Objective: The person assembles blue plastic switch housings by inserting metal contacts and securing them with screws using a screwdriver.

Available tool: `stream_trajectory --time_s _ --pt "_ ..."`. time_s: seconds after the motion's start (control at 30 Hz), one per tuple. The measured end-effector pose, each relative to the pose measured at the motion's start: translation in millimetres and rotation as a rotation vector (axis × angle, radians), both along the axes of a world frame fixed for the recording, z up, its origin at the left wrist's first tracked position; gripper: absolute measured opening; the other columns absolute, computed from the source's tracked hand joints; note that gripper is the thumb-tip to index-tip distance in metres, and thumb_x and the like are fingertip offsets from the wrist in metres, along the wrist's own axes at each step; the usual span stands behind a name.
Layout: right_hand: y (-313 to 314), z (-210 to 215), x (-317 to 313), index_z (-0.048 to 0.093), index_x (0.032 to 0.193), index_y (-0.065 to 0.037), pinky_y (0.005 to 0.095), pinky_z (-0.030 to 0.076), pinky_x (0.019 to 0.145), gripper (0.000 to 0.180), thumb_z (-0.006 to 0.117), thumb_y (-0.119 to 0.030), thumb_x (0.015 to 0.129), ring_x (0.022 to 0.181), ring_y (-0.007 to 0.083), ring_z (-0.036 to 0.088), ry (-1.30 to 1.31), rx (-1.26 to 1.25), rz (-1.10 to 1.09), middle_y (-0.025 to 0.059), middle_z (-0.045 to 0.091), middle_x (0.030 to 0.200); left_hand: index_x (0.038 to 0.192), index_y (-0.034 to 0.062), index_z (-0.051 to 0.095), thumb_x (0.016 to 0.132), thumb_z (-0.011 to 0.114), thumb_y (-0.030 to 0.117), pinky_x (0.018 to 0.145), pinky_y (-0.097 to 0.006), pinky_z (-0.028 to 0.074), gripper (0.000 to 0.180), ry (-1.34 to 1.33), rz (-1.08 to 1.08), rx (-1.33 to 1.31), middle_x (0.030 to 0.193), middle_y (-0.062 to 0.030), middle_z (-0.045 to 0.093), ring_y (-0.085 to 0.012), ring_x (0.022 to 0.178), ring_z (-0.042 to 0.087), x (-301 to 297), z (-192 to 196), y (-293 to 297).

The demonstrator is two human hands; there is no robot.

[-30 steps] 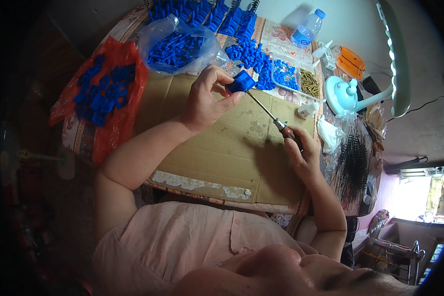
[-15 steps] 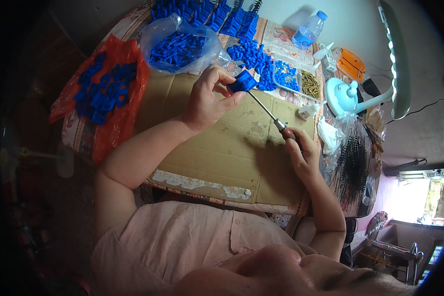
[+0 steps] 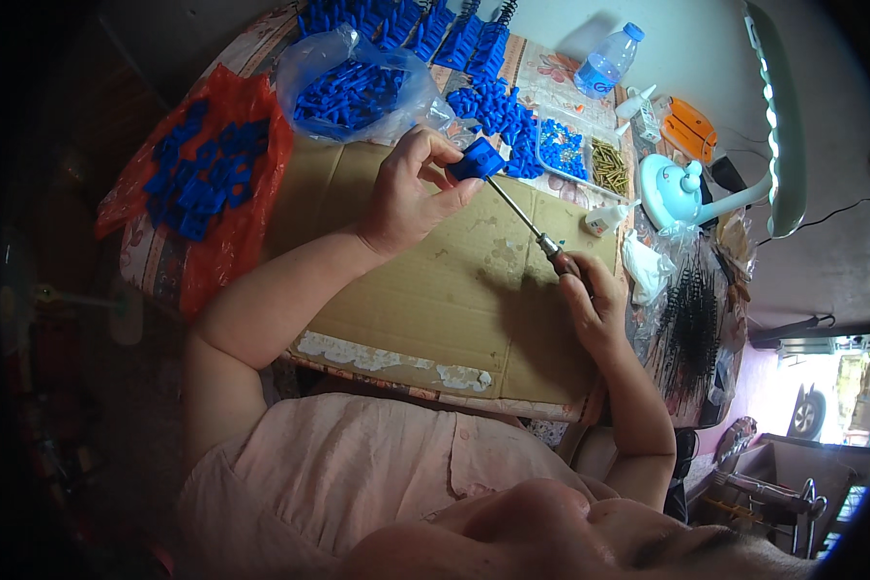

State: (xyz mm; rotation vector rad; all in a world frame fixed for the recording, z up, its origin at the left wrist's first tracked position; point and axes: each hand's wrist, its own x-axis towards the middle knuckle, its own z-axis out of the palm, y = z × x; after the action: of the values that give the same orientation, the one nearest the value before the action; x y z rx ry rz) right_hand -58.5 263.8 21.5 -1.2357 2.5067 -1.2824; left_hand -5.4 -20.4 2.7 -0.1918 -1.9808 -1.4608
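Observation:
Between the thumb and fingers of my left hand (image 3: pixel 411 191) is a small blue plastic part (image 3: pixel 478 159), raised over a flattened cardboard sheet (image 3: pixel 406 300). My right hand (image 3: pixel 595 298) wraps round the dark red handle of a screwdriver (image 3: pixel 520 211). Its metal shaft slants up and left, and the tip meets the underside of the blue part. Fingers and part hide the exact spot where the tip sits.
A red plastic bag (image 3: pixel 251 227) with blue pieces lies at left. Farther back stand a clear bag (image 3: pixel 353 92) of blue parts, a divided tray (image 3: pixel 609 164) with brass-coloured pieces, and a water bottle (image 3: pixel 607 63). A pale lamp (image 3: pixel 672 193) and black springs (image 3: pixel 691 324) are at right.
Both hands keep nearly the same place, the screwdriver still against the blue part. Its handle looks slightly turned in my right hand. A vehicle wheel now shows in the bright opening at far right.

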Motion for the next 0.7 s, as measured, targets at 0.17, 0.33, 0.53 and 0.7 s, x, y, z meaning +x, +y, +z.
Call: stream_trajectory --time_s 0.17,0.33,0.53,0.7 --pt "-5 -1 6 0.058 0.117 -0.002 0.0267 0.046 0.07 0.027 0.058 -0.014 0.093 0.077 0.0158 0.06 -0.141 -0.088 -0.034 0.0092 0.064 0.086 0.1 0.0037 0.052 0.08 0.074 0.006 0.07 -0.024 0.051 0.03 -0.011 -0.018 -0.022 0.103 -0.0066 0.053 -0.0105 0.085 0.058 0 -1 1" --pt "-10 5 12 0.059 0.109 -0.002 0.025 0.046 0.069 0.023 0.064 -0.013 0.09 0.078 0.0136 0.061 -0.047 -0.008 -0.094 0.0088 0.065 0.088 0.1 0.0037 0.052 0.08 0.073 0.004 0.07 -0.024 0.051 0.029 -0.002 -0.012 -0.048 0.103 -0.0063 0.053 -0.0107 0.085 0.06 0 -2 2" --pt "-2 4 3 0.061 0.104 -0.001 0.0256 0.047 0.067 0.02 0.065 -0.013 0.089 0.075 0.0132 0.061 -0.145 0.025 -0.066 0.0084 0.065 0.086 0.099 0.0037 0.053 0.08 0.073 0.004 0.069 -0.024 0.051 0.027 0.009 -0.015 -0.03 0.101 -0.0062 0.054 -0.0103 0.083 0.06 1 0 3" --pt "-6 -3 5 0.057 0.11 -0.002 0.0261 0.046 0.065 0.026 0.066 -0.011 0.088 0.07 0.0124 0.057 -0.122 -0.032 -0.08 0.0065 0.062 0.081 0.099 0.0045 0.054 0.08 0.074 0.005 0.069 -0.023 0.051 0.028 -0.02 -0.024 -0.029 0.102 -0.0057 0.055 -0.0102 0.083 0.06 0 -1 4"
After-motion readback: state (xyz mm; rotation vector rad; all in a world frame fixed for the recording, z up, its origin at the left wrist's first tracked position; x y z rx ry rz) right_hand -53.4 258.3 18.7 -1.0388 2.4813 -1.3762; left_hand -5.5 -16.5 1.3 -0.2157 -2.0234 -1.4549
